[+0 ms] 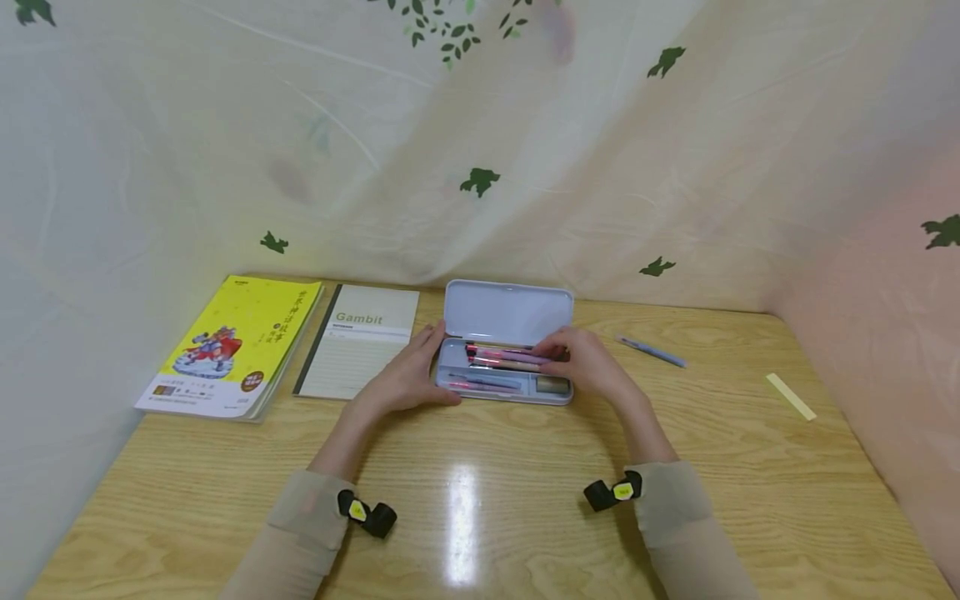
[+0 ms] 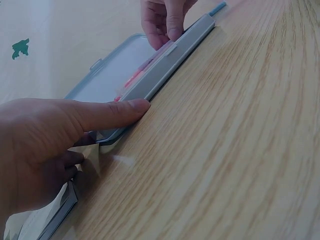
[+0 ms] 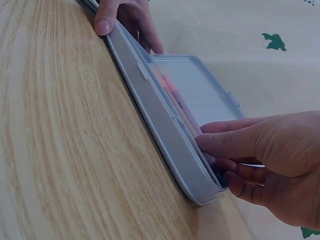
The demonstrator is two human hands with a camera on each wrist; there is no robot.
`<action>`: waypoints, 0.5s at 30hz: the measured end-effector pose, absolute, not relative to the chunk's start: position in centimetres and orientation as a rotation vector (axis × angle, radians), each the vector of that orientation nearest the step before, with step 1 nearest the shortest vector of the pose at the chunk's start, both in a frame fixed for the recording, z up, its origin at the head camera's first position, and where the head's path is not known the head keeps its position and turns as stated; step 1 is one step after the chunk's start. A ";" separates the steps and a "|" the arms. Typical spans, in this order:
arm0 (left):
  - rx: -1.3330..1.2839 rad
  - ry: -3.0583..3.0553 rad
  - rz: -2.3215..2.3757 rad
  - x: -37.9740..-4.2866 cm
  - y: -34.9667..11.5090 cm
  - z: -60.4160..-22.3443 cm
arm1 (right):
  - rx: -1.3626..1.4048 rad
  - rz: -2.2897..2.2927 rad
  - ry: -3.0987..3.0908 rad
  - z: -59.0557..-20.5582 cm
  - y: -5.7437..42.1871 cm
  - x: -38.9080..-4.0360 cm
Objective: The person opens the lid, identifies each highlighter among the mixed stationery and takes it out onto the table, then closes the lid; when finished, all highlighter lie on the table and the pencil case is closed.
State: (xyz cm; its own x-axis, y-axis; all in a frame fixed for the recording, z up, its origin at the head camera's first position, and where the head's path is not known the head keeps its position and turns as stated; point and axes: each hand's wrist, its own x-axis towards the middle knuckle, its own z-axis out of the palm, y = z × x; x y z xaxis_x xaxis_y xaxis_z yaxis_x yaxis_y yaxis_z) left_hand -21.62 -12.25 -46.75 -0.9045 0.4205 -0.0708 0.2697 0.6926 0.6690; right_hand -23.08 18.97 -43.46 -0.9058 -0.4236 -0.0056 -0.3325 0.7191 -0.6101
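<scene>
A pale blue pencil case (image 1: 510,308) lies on the table with its lid raised at the back. Several pens (image 1: 502,358) lie in its larger rear compartment, side by side. A slim pen (image 1: 483,385) and a small dark block (image 1: 552,384) sit in the narrow front compartments. My left hand (image 1: 405,375) grips the left end of the case, the thumb (image 2: 132,107) on its front wall and the fingers round behind. Over the right end, my right hand (image 1: 588,362) reaches in and pinches a pen (image 3: 186,110) near its end; the fingertips are partly hidden.
Left of the case lie a Gambit notebook (image 1: 363,346) and, farther left, a yellow book (image 1: 240,333). A blue pen (image 1: 652,352) and a pale yellow strip (image 1: 791,396) lie to the right. A curtain (image 1: 375,167) hangs close behind the case.
</scene>
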 end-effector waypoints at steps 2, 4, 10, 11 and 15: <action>0.554 2.684 1.009 -21.6 -12.3 -46.7 | -0.615 -0.941 2.777 -43.5 19.0 -23.1; 0.550 2.682 1.011 -21.6 -12.2 -46.8 | -0.617 -0.941 2.776 -43.5 18.9 -23.1; 0.545 2.681 1.009 -21.7 -12.2 -46.7 | -0.618 -0.938 2.780 -43.5 18.9 -23.1; 0.546 2.682 1.008 -21.7 -12.2 -46.7 | -0.618 -0.937 2.781 -43.5 18.9 -23.1; 0.543 2.682 1.006 -21.7 -12.2 -46.8 | -0.618 -0.934 2.782 -43.4 18.9 -23.0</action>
